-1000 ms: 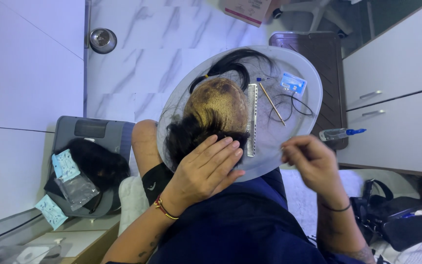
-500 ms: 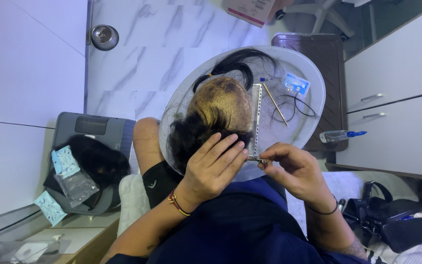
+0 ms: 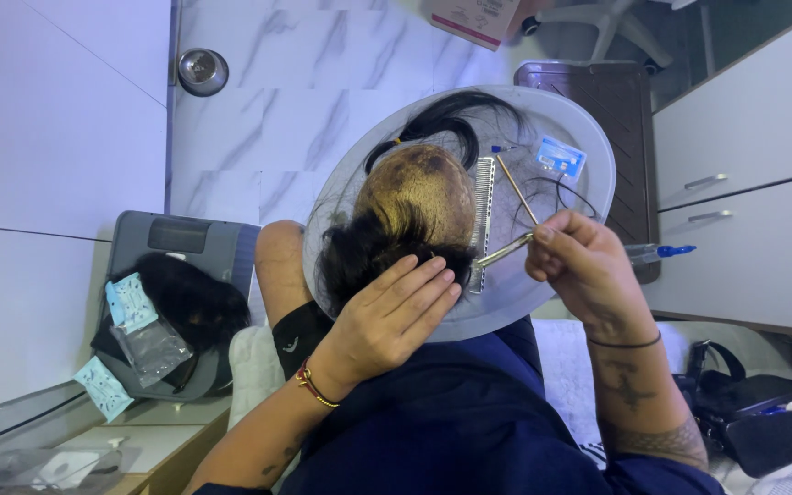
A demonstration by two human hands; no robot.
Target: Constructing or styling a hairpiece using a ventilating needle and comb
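While the open left hand presses one wig, the right hand grips one metal needle.

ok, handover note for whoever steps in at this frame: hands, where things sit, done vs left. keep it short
Left hand: flat on the dark hair at the near edge of the wig cap, pressing it down, holding no tool.
Right hand: fingers pinch a thin metal needle tool, tip aimed at the hairline by the left fingertips.
Wig cap lies on the round grey tray on the lap; metal comb lies along its right side, a thin stick and a small blue packet beyond.
Done: near part of the cap carries dark hair.
Left: the far crown is bare mesh.
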